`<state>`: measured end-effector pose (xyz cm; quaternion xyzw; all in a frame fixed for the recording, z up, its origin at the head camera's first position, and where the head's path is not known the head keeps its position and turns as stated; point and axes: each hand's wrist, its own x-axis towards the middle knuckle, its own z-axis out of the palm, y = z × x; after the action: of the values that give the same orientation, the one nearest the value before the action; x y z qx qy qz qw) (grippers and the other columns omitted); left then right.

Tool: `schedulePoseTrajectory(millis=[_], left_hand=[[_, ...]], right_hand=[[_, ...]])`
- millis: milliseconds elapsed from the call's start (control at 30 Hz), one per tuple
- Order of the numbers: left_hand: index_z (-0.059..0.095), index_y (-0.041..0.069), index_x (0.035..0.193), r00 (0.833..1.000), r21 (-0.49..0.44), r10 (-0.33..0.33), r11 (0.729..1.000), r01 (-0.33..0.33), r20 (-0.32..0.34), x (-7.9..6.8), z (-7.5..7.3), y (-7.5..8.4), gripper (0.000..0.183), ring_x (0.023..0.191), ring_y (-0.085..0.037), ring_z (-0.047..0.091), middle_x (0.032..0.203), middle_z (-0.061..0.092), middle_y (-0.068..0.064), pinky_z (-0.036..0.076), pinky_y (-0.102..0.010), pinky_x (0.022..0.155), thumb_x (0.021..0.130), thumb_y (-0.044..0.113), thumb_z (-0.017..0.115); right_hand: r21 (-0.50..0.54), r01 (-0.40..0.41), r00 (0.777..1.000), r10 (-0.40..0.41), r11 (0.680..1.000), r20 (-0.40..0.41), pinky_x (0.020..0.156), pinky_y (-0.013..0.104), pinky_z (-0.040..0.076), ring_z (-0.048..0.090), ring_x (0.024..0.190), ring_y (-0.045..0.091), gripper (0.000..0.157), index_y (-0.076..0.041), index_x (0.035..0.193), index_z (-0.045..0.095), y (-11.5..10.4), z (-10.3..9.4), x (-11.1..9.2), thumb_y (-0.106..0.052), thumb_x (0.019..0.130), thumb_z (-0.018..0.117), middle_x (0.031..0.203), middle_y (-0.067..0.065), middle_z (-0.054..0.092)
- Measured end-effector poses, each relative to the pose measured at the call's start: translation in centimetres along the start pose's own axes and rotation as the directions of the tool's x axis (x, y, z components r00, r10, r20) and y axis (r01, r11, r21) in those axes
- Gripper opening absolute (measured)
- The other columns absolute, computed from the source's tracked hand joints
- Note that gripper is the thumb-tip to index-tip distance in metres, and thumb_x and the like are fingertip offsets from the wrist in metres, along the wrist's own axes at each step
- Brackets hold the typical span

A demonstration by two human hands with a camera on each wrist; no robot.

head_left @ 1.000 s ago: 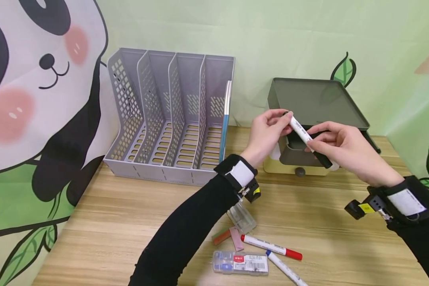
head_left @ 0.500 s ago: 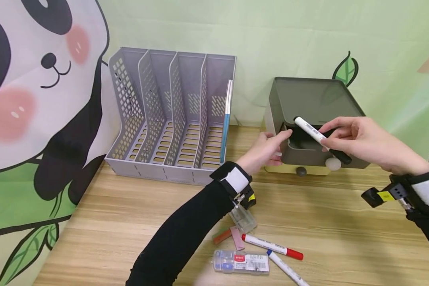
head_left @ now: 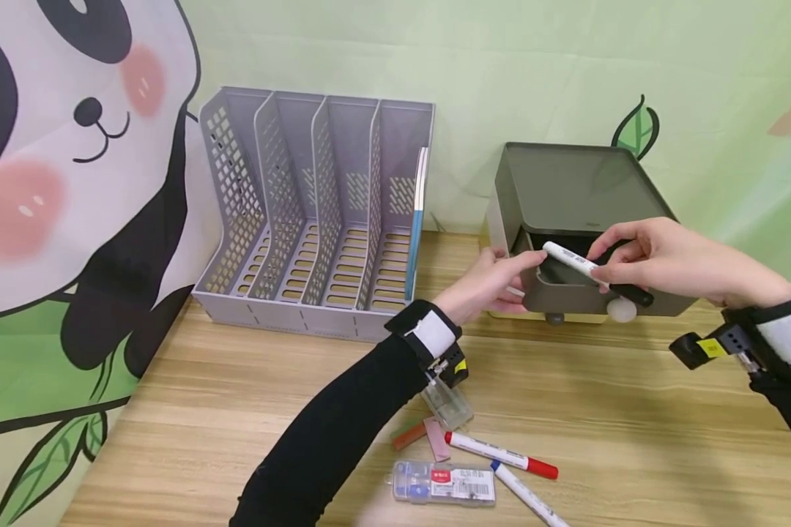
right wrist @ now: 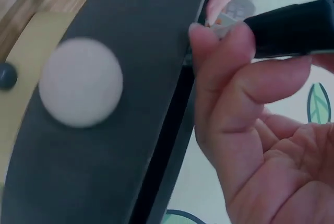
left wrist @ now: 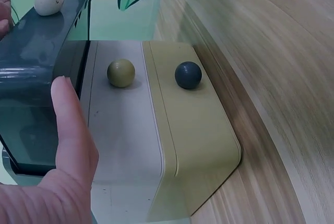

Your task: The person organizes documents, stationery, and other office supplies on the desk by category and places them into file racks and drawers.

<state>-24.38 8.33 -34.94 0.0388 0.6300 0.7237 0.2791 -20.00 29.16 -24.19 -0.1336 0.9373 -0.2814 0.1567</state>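
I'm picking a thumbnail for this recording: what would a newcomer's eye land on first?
Likely the huge cartoon panda on the backdrop, filling the left of the head view. Next, perhaps, the gray four-slot rack right of it, then the black-capped white marker that the right hand pinches at the open dark drawer, on the right.

The drawer (head_left: 556, 298) gapes upward at its front; the cabinet (head_left: 587, 183) roofs its back, while the marker (head_left: 569, 258) and right hand (head_left: 675, 258) hang over the opening. The left hand (head_left: 491, 284) bars its left edge. A gap separates rack (head_left: 277, 316) and cabinet.
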Motion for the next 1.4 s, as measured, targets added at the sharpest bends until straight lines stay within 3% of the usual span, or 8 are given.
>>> schedulePoseTrajectory(millis=[267,500,667,800,967,1133,1267,1400], left_hand=[[0.005,0.009,0.152,0.999,0.004,-0.022,1.000,0.022,0.030,-0.1,0.0,0.0,0.096,0.082,-0.024,0.064,0.103,0.054,-0.014,0.055,-0.041,0.080,0.085,0.043,0.065],[0.012,0.004,0.147,0.999,0.009,-0.018,1.000,0.018,0.047,-0.2,-0.1,0.2,0.089,0.076,-0.022,0.065,0.098,0.058,-0.016,0.057,-0.035,0.069,0.085,0.040,0.066],[0.024,0.005,0.135,0.997,0.010,-0.015,1.000,0.015,0.077,-0.3,-0.2,0.2,0.074,0.070,-0.021,0.066,0.093,0.060,-0.017,0.057,-0.031,0.063,0.085,0.040,0.066],[0.027,0.006,0.129,0.996,0.011,-0.016,1.000,0.015,0.093,-0.3,-0.4,0.2,0.067,0.069,-0.021,0.066,0.094,0.059,-0.016,0.057,-0.028,0.060,0.085,0.040,0.066],[0.025,0.006,0.132,0.994,0.016,-0.014,1.000,0.012,0.105,-0.3,-0.5,0.1,0.069,0.070,-0.021,0.066,0.095,0.060,-0.017,0.057,-0.027,0.060,0.086,0.040,0.065],[0.023,0.005,0.136,0.994,0.029,-0.033,0.999,0.030,0.101,-0.4,-0.6,0.1,0.076,0.075,-0.022,0.065,0.101,0.056,-0.017,0.057,-0.031,0.065,0.085,0.040,0.066],[0.026,0.006,0.129,0.994,0.037,-0.050,0.998,0.046,0.101,-0.4,-0.6,0.1,0.071,0.076,-0.023,0.063,0.104,0.052,-0.017,0.057,-0.034,0.070,0.084,0.041,0.068],[0.027,0.006,0.127,0.993,0.036,-0.048,0.998,0.045,0.105,-0.4,-0.7,0.2,0.069,0.076,-0.022,0.063,0.105,0.051,-0.017,0.057,-0.034,0.071,0.084,0.040,0.068]], right_hand=[[-0.140,-0.038,0.998,0.044,0.989,0.036,0.049,0.027,0.033,0.050,0.053,0.019,0.024,-0.004,0.095,0.049,-0.1,-1.5,0.6,-0.024,0.092,0.062,0.058,0.004,0.051],[-0.171,-0.038,0.992,0.059,0.984,0.115,0.054,0.026,0.035,0.046,0.056,0.016,0.017,-0.005,0.091,0.051,-0.4,-2.0,2.1,-0.019,0.093,0.060,0.060,0.001,0.049],[-0.162,-0.045,0.980,0.075,0.986,0.184,0.055,0.025,0.036,0.041,0.053,0.013,0.016,-0.004,0.090,0.052,-0.6,-2.1,3.5,-0.018,0.092,0.061,0.057,-0.001,0.041],[-0.170,-0.065,0.971,0.102,0.983,0.216,0.055,0.025,0.041,0.044,0.055,0.013,0.017,-0.004,0.087,0.053,-0.9,-1.8,4.6,-0.018,0.092,0.061,0.064,-0.001,0.045],[-0.219,-0.063,0.974,0.108,0.974,0.200,0.059,0.027,0.044,0.051,0.059,0.013,0.018,-0.005,0.082,0.054,-1.4,-1.3,5.5,-0.018,0.090,0.063,0.066,-0.001,0.047],[-0.312,-0.031,0.992,0.067,0.950,0.106,0.061,0.030,0.039,0.057,0.059,0.013,0.020,-0.008,0.077,0.057,-1.9,-0.6,5.5,-0.023,0.086,0.066,0.065,-0.001,0.055],[-0.365,-0.057,0.996,0.079,0.929,0.046,0.061,0.032,0.039,0.060,0.059,0.013,0.021,-0.009,0.075,0.058,-2.3,0.0,5.4,-0.026,0.084,0.068,0.064,-0.001,0.059],[-0.398,-0.063,0.996,0.084,0.915,0.036,0.060,0.034,0.041,0.062,0.057,0.013,0.022,-0.007,0.073,0.057,-2.7,0.3,5.6,-0.023,0.083,0.069,0.063,0.002,0.060]])
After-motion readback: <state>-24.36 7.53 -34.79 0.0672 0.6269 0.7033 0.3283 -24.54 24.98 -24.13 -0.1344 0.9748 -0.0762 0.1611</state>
